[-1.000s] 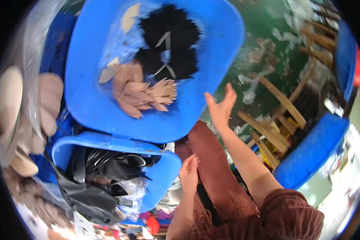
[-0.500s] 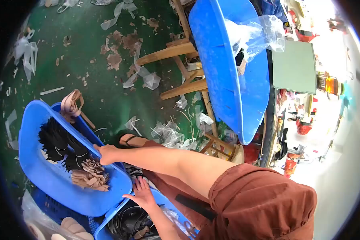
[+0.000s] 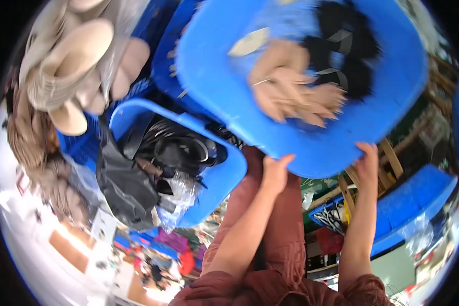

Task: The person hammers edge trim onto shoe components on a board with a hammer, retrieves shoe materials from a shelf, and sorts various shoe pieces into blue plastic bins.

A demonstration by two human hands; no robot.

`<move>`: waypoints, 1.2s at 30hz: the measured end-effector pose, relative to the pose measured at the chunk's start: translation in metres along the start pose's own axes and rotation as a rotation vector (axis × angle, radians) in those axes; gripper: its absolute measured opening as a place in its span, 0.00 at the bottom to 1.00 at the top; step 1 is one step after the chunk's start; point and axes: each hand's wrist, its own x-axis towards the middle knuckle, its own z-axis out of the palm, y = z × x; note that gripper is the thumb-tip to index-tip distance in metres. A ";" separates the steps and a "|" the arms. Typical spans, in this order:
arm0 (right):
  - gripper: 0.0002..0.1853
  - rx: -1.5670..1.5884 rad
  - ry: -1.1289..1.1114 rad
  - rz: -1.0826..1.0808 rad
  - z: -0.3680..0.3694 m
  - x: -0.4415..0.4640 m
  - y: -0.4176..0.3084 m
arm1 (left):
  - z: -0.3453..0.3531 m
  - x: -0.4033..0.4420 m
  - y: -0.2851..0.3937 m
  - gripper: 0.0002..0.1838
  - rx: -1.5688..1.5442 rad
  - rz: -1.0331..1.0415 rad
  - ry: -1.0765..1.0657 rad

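A large blue plastic tub (image 3: pixel 321 150) is in front of me, over my lower legs. My left hand (image 3: pixel 276 173) is closed on its near rim, thumb uppermost. Further right along that same rim, my right hand (image 3: pixel 367 160) grips it too. Inside lie banded bundles of thin beige pieces (image 3: pixel 290 92), bundles of black pieces (image 3: pixel 344 56) and a loose cream piece (image 3: pixel 250 42). Left of my legs stands a smaller blue tub (image 3: pixel 224 176), with black cord-like coils (image 3: pixel 181 150), black sheet material (image 3: pixel 125 186) and clear plastic. The view is blurred by motion.
Stacks of beige curved pieces (image 3: pixel 76 61), partly in clear plastic, stand at upper left. At lower right is another blue tub (image 3: pixel 413 204), with clear plastic and wooden legs (image 3: pixel 390 158) nearby. A cluttered bright work area shows at lower left.
My view has swung round and the tub now fills the upper middle. My left hand, earlier spread and off the tub, has closed on its rim; my right hand is still at the rim.
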 end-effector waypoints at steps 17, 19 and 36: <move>0.30 0.540 0.257 0.023 -0.092 0.036 0.119 | 0.107 0.085 0.006 0.38 0.754 0.383 -0.324; 0.31 0.588 0.259 0.049 -0.090 0.047 0.124 | 0.088 0.102 0.004 0.28 0.339 0.039 -0.431; 0.26 -0.018 0.338 -0.096 -0.131 0.115 0.141 | -0.058 0.295 0.005 0.34 0.917 0.684 0.878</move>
